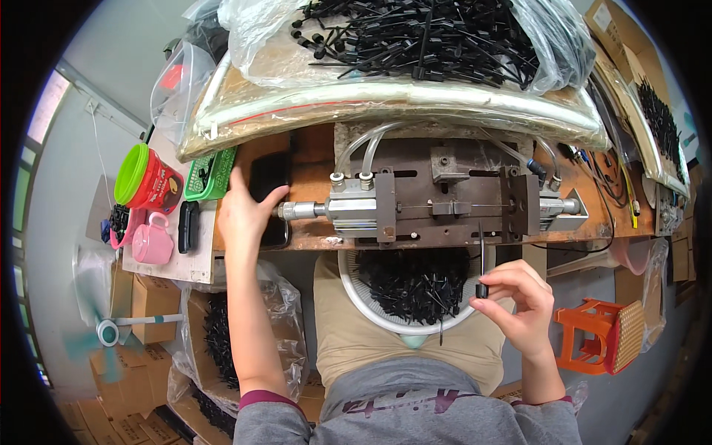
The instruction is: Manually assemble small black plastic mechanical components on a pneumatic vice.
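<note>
My left hand rests with its thumb and fingers spread at the edge of a black phone-like slab lying on the wooden bench. Its thumb comes close to the knurled metal end of a pneumatic clamping fixture. In my right hand, pinched between thumb and fingers, is a thin rod with a black end. The rod points up toward the fixture's front edge. Between the fixture's two blocks sits a small metal holder with a thin rod line running through it.
Behind the fixture, a plastic-lined tray holds many black stemmed parts. A white basket of similar parts sits at my lap. At left are a pink mug, red bucket and green basket; at right, an orange stool.
</note>
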Tool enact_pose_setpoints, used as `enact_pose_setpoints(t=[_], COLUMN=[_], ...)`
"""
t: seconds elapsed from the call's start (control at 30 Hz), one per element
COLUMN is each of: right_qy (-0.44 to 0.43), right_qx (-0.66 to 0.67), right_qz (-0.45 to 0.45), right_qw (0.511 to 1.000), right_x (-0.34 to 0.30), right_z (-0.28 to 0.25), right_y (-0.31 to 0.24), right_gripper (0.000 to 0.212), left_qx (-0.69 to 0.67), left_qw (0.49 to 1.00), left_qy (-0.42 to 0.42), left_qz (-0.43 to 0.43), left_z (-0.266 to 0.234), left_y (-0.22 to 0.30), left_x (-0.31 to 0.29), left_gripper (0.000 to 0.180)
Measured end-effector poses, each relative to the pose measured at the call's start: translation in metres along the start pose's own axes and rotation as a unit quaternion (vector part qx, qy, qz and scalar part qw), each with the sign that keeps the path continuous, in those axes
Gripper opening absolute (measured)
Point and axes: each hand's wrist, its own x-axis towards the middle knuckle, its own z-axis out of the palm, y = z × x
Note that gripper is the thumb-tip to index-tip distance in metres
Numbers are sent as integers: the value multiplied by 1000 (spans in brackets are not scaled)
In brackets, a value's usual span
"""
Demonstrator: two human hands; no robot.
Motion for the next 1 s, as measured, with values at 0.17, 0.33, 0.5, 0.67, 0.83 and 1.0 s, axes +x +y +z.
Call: enact_pose_setpoints(t=[0.17, 0.33, 0.5, 0.67, 0.83, 1.0], right_qy=[43, -8, -9, -9, -12, -21], right_qx=[-208, -341, -412, -405, -400, -406], right_qz=[-126, -177, -181, -174, -148, -149], right_qw=[969, 923, 893, 898, 904, 901], right_x=[16, 33, 44, 53, 53, 54], right_z=[7, 23, 36, 33, 32, 32], right_y=[10, 13, 8, 11, 8, 5], right_gripper=[30, 28, 26, 23, 22, 22], left_qx=[-283, -278, -195, -118, -136, -303], left_qw=[941, 879, 902, 952, 948, 899], left_qy=[185, 225, 235, 121, 127, 201], left_qz=[-19, 316, 306, 254, 259, 244], left_z=[-68, -77, -26, -11, -10, -36], left_y=[39, 152, 242, 272, 268, 253], left_x=[-14, 7, 37, 60, 61, 40], left_gripper=[33, 10, 9, 18, 24, 19])
